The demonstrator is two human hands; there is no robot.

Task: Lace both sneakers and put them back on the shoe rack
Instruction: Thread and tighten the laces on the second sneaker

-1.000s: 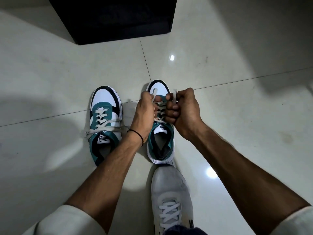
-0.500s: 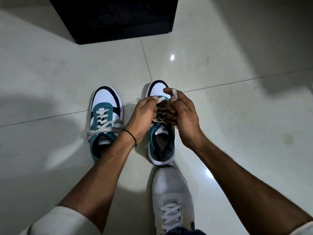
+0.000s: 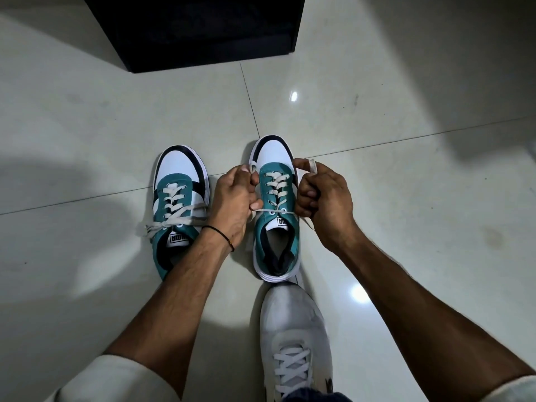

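Note:
Two teal, white and black sneakers stand side by side on the tiled floor, toes pointing away. The left sneaker (image 3: 178, 204) is laced, its lace ends lying loose across it to the left. The right sneaker (image 3: 277, 210) is laced up to its top eyelets. My left hand (image 3: 235, 203) grips the left end of its pale lace (image 3: 275, 210) beside the shoe. My right hand (image 3: 322, 203) grips the other end, whose tip sticks up past my thumb. The lace runs taut across the tongue between both fists.
A black cabinet or rack base (image 3: 197, 30) stands on the floor beyond the sneakers. My own foot in a white shoe (image 3: 293, 338) rests just behind the right sneaker's heel. Glossy pale floor tiles (image 3: 406, 198) spread to both sides.
My hands were together over the right sneaker's tongue. They have moved apart to either side, pulling the lace ends outward and uncovering the laced front.

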